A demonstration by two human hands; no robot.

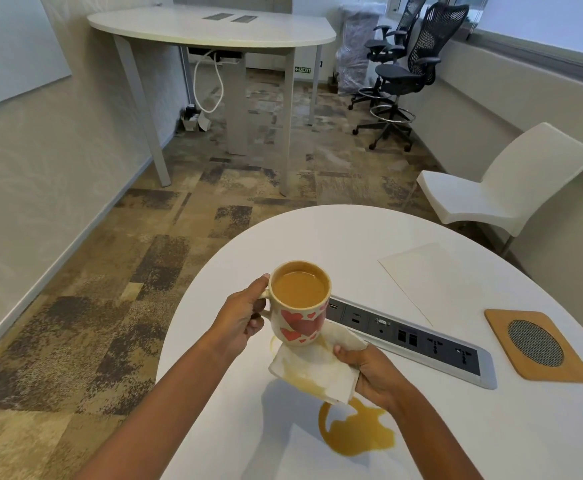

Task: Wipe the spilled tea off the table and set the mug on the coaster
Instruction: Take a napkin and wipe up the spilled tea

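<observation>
Across the white table (317,237), our left hand (238,320) grips the mug (300,303); our right hand (369,370), pinching the stained napkin (314,370), sits nearer the coaster (497,341) far right.

One head-worn wide-angle camera looks forward and down from above the near edge of the round white desk (421,237), close over it, with carpet floor (144,271) and office chairs (411,67) beyond.
</observation>
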